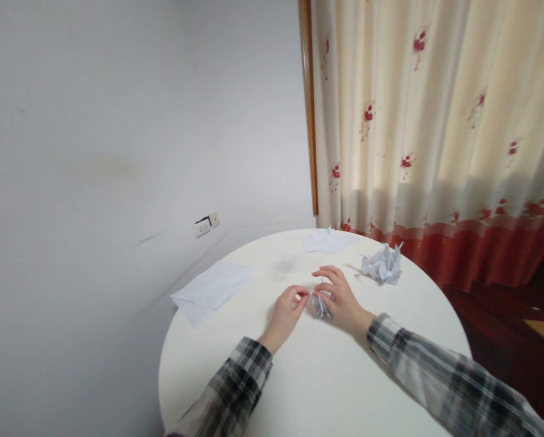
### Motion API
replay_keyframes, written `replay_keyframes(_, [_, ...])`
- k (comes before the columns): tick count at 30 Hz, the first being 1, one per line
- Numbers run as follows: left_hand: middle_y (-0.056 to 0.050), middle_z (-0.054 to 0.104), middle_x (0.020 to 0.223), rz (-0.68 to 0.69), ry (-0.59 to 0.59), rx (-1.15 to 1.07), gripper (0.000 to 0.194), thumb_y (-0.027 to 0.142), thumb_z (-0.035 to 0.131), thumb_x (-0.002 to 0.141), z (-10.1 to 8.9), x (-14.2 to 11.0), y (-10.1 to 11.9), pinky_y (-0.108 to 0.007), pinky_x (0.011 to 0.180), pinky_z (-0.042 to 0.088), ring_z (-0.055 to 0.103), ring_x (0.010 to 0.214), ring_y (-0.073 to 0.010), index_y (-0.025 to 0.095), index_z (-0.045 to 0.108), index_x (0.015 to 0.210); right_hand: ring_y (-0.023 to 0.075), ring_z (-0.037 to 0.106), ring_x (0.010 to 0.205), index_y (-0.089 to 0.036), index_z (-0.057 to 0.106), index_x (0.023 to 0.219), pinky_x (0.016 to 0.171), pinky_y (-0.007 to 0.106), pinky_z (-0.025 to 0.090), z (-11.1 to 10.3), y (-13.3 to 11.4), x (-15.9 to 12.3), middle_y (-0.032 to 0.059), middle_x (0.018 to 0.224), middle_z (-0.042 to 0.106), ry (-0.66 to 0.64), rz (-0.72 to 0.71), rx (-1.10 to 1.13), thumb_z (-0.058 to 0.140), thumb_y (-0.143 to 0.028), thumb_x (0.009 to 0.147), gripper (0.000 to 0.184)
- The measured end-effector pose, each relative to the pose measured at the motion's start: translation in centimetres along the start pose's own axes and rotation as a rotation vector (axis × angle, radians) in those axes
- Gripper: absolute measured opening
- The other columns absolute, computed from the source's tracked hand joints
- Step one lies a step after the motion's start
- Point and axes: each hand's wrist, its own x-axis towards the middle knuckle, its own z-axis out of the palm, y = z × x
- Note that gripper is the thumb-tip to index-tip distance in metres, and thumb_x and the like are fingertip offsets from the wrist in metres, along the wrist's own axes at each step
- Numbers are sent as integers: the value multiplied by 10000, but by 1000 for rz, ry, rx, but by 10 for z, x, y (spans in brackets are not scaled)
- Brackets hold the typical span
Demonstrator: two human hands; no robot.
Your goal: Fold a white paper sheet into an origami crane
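Note:
A small piece of white origami paper (321, 306), folded into narrow points, is held just above the middle of the round table (326, 376). My right hand (338, 297) grips it from the right, thumb and index finger closed on it and the other fingers raised. On its left side, my left hand (290, 306) has thumb and index finger pinched together at the paper's thin tip. The fingers partly cover the paper, so its full shape is hidden. Beyond my right hand sits a cluster of folded white paper figures (384, 265) with pointed ends.
White paper sheets (217, 286) lie at the table's left edge, partly overhanging it. More paper (326, 241) lies at the far edge. A wall with a socket (202, 227) stands to the left, and a flowered curtain (436, 133) hangs behind the table.

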Motion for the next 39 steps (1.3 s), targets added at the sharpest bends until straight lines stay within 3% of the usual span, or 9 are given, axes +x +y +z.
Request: replay_keyframes(39, [-26, 615, 788, -47, 14, -68, 101, 223, 506, 770, 2, 1, -3, -242, 623, 461, 570, 727, -139, 165, 577, 814, 226, 374, 1075, -227, 604, 770, 898, 463, 336, 1, 2, -1, 39, 1059, 526, 11, -7, -12, 512, -200, 773, 96])
